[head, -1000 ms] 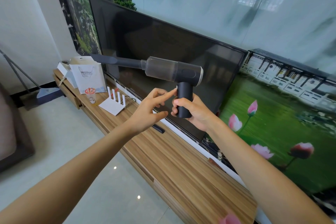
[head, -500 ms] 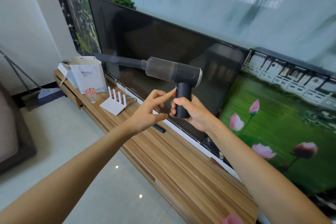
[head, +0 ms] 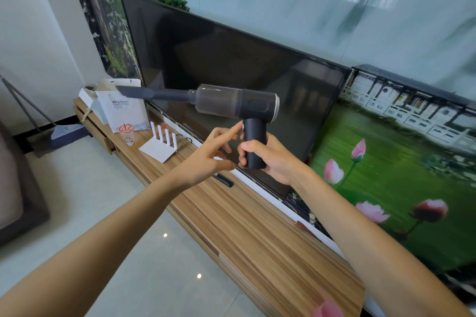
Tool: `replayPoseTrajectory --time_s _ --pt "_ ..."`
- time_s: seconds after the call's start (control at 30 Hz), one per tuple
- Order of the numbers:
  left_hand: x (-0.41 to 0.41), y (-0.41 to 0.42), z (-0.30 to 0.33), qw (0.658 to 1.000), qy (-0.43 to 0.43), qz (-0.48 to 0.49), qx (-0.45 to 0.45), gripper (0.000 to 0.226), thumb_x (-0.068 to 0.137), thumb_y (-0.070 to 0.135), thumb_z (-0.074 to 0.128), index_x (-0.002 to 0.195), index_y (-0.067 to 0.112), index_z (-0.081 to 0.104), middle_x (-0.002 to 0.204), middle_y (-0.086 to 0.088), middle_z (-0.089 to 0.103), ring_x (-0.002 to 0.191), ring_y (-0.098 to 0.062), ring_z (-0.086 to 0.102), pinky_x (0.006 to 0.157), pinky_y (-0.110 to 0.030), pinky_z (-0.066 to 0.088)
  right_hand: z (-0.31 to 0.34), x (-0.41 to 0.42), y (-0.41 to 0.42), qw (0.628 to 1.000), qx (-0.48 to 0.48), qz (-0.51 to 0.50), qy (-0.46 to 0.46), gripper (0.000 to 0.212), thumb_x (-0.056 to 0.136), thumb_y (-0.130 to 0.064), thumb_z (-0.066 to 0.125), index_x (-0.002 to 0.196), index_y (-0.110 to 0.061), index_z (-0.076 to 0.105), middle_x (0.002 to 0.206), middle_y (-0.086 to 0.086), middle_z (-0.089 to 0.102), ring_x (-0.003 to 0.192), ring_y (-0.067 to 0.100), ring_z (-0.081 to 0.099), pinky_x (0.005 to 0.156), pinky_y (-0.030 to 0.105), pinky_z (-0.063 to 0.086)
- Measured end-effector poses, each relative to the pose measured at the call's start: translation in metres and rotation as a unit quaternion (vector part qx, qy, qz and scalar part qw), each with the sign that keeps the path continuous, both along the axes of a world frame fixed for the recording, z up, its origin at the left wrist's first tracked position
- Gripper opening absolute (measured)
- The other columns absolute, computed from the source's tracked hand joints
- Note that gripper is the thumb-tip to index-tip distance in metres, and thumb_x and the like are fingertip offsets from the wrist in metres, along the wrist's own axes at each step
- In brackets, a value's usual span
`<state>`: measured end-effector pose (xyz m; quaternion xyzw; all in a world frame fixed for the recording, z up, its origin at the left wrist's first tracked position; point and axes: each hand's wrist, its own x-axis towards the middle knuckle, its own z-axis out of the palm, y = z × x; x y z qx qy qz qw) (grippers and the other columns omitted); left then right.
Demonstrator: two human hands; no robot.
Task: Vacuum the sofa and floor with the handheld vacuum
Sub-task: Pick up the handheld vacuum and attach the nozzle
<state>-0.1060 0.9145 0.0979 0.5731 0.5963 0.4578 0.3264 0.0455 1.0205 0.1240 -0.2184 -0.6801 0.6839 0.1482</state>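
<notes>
A dark grey handheld vacuum [head: 231, 104] with a clear dust cup and a long narrow nozzle pointing left is held up in front of the television. My right hand [head: 268, 156] grips its round handle from below. My left hand [head: 206, 159] is beside the handle, fingers apart, with the index fingertip touching the handle's upper front. The sofa [head: 15, 188] shows only as a dark brown corner at the left edge. Pale glossy floor tiles [head: 103, 213] lie below my arms.
A long wooden TV cabinet [head: 257, 226] runs diagonally under a large black television [head: 219, 72]. On it stand a white paper bag [head: 123, 105], a drink cup [head: 127, 135], a white router [head: 161, 143] and a black remote [head: 224, 180]. A broom and dustpan [head: 61, 132] lean at the far left wall.
The vacuum and both hands have shifted slightly right and down in the view. My left index finger stays at the top of the handle.
</notes>
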Motion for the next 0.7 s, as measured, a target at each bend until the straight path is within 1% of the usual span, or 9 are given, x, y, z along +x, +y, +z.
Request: replayPoseTrajectory --time_s 0.07,0.13,0.2,0.27,0.33,0.43,0.53,0.6,0.7 --pt "-0.002 -0.001 0.003 1.0 0.002 -0.003 -0.003 0.075 0.084 -0.009 0.058 0.142 0.035 0.037 0.123 0.006 0.037 0.104 -0.011 0.048 0.093 -0.023 0.046 0.0 0.0 -0.004 1.0 0.004 0.017 0.001 0.008 0.092 -0.007 0.056 0.095 -0.012 0.05 0.069 0.004 0.057 0.066 0.017 0.056 0.074 0.03 0.054" --pt "-0.001 -0.004 0.004 1.0 0.027 -0.009 0.007 0.07 0.085 -0.008 0.058 0.138 0.034 0.04 0.124 0.007 0.039 0.1 -0.004 0.05 0.091 -0.019 0.044 -0.002 -0.001 -0.007 1.0 0.01 0.021 0.007 0.009 0.092 -0.007 0.056 0.095 -0.011 0.05 0.07 0.005 0.056 0.068 0.021 0.055 0.074 0.032 0.053" --pt "0.002 -0.007 0.003 0.999 0.035 0.0 0.033 0.069 0.086 -0.007 0.06 0.137 0.035 0.039 0.122 0.006 0.04 0.097 -0.001 0.049 0.089 -0.014 0.041 -0.003 -0.002 -0.01 1.0 0.013 0.016 0.017 0.008 0.093 -0.008 0.056 0.096 -0.012 0.05 0.071 0.006 0.056 0.068 0.021 0.055 0.072 0.033 0.051" --pt "0.001 -0.01 0.002 0.998 0.031 0.022 0.053 0.07 0.086 -0.005 0.061 0.135 0.039 0.039 0.119 0.006 0.041 0.098 -0.003 0.047 0.088 -0.013 0.04 -0.002 -0.005 -0.011 0.999 0.008 0.014 0.028 0.008 0.092 -0.008 0.056 0.097 -0.012 0.051 0.072 0.007 0.056 0.067 0.02 0.055 0.07 0.031 0.051" --pt "-0.003 -0.012 0.003 0.997 0.033 0.037 0.06 0.072 0.086 -0.005 0.06 0.136 0.042 0.039 0.119 0.007 0.041 0.098 -0.003 0.046 0.089 -0.013 0.039 0.0 -0.007 -0.011 1.0 0.002 0.009 0.028 0.009 0.092 -0.008 0.057 0.097 -0.013 0.051 0.073 0.006 0.056 0.066 0.018 0.055 0.07 0.03 0.051" --pt "-0.007 -0.017 0.001 0.996 0.051 0.033 0.059 0.072 0.087 -0.004 0.06 0.143 0.036 0.038 0.121 0.005 0.041 0.098 -0.003 0.044 0.09 -0.013 0.038 -0.002 -0.006 -0.008 1.0 -0.009 -0.009 0.023 0.009 0.092 -0.01 0.056 0.098 -0.014 0.051 0.072 0.003 0.057 0.065 0.015 0.056 0.069 0.027 0.053" --pt "-0.007 -0.018 -0.002 0.997 0.057 0.026 0.048 0.069 0.087 0.0 0.061 0.142 0.037 0.04 0.122 0.005 0.041 0.1 -0.005 0.044 0.089 -0.014 0.039 -0.005 -0.005 -0.009 1.0 -0.012 -0.009 0.014 0.009 0.092 -0.01 0.056 0.098 -0.016 0.052 0.072 0.002 0.057 0.065 0.014 0.057 0.069 0.027 0.053" --pt "-0.006 -0.018 -0.003 0.998 0.051 0.02 0.04 0.067 0.084 0.005 0.06 0.14 0.038 0.042 0.123 0.004 0.041 0.101 -0.006 0.044 0.088 -0.017 0.041 -0.007 -0.005 -0.009 1.0 -0.01 -0.01 0.001 0.008 0.092 -0.011 0.056 0.096 -0.017 0.053 0.072 0.002 0.058 0.066 0.015 0.057 0.069 0.025 0.054" --pt "-0.007 -0.017 -0.001 0.999 0.032 0.007 0.025 0.067 0.083 -0.003 0.058 0.137 0.036 0.046 0.124 0.003 0.042 0.101 -0.007 0.045 0.088 -0.022 0.043 -0.006 -0.005 -0.008 1.0 0.001 -0.012 -0.019 0.007 0.091 -0.01 0.057 0.093 -0.015 0.052 0.073 0.004 0.057 0.066 0.015 0.057 0.067 0.022 0.054"
